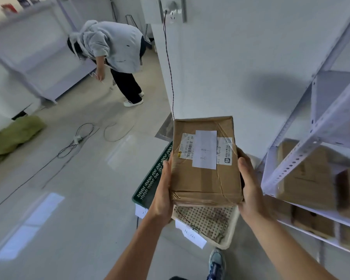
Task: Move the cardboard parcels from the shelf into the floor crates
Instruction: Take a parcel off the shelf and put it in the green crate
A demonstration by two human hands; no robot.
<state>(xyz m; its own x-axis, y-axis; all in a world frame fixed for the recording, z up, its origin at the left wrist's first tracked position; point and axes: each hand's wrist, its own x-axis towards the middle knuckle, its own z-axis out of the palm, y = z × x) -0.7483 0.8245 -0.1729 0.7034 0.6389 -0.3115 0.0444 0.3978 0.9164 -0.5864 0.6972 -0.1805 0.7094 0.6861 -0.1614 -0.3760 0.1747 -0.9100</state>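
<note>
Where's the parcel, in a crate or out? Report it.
Out. The left hand and right hand hold the parcel by its sides, in the air over the green crate and white crate.

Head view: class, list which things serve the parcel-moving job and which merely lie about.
Job: brown taped cardboard parcel; left hand; right hand; dark green lattice crate; cream perforated crate; white metal shelf; brown shelved boxes.
Lying about: crumpled olive-green cloth; black floor cables.

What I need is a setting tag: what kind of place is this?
Probably a parcel storeroom: metal shelving stocked with cardboard boxes, paper-tagged crates on the floor, and a taped parcel bearing a shipping label.
</note>
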